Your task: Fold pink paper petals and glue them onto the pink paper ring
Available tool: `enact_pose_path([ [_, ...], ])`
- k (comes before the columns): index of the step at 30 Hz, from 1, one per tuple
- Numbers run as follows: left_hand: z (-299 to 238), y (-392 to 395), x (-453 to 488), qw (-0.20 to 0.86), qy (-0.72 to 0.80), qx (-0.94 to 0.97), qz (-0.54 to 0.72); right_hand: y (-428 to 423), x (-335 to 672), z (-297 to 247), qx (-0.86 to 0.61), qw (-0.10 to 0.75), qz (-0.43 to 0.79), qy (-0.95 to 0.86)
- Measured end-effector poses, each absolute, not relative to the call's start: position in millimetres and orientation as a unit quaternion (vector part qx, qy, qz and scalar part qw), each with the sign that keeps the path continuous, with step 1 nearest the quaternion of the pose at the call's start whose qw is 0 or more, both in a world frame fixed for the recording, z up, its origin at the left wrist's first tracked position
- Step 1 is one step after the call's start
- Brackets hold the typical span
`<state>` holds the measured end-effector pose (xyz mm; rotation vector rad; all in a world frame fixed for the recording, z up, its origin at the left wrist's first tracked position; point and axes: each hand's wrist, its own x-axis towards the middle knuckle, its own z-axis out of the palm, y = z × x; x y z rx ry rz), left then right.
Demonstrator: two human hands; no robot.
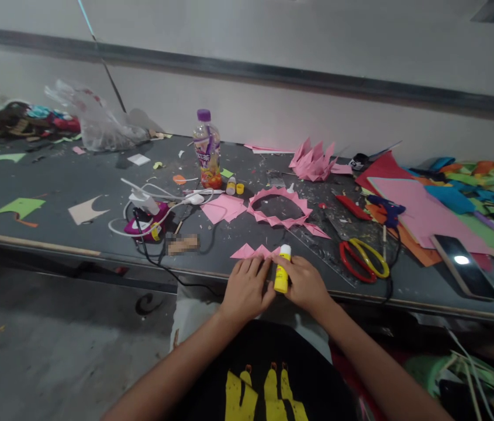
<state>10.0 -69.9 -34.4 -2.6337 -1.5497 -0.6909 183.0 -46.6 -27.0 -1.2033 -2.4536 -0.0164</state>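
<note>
A short zigzag strip of folded pink paper lies near the table's front edge. My left hand rests flat over it, fingers stretched out and touching its near side. In my right hand is a yellow glue stick with its white cap on, held upright between thumb and palm. My right fingertips also reach the strip's right end. Just beyond lies a ring of pink folded points. Left of the ring are loose pink paper pieces.
Scissors, a ruler and a phone lie to the right, by stacked coloured paper. A bottle and a pink paper flower stand behind. Left are a purple glue gun and white cable.
</note>
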Motion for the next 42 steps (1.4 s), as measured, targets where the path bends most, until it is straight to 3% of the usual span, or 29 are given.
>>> enact_pose_path([
  [14,-25.4,-66.2,16.3,0.043,-0.477,-0.865,-0.149,-49.0,179.0,-26.0,-0.487,0.229,0.068,-0.84],
  [16,-22.6,-63.0,17.2,0.053,-0.461,-0.876,-0.132,-48.7,179.7,-25.1,-0.488,0.273,0.131,-0.819],
  [22,-15.4,-54.0,14.9,0.069,-0.44,-0.891,-0.091,-48.5,180.1,-28.5,-0.487,0.528,0.254,-0.647],
  [26,-19.2,-56.1,16.7,0.077,-0.436,-0.893,-0.085,-47.9,178.7,-29.8,-0.488,0.595,0.29,-0.569],
  [30,-28.0,-61.7,22.6,0.089,-0.455,-0.883,-0.074,-47.9,178.4,-27.9,-0.491,0.578,0.3,-0.579],
  [34,-32.3,-67.3,23.2,0.08,-0.468,-0.877,-0.07,-46.5,180.8,-25.7,-0.522,0.508,0.263,-0.632],
  [38,-32.2,-72.7,14.7,0.029,-0.461,-0.879,-0.117,-44.0,183.4,-26.3,-0.559,0.41,0.218,-0.687],
  [42,-27.8,-73.9,5.9,-0.032,-0.457,-0.868,-0.191,-43.4,182.2,-28.8,-0.542,0.403,0.222,-0.703],
])
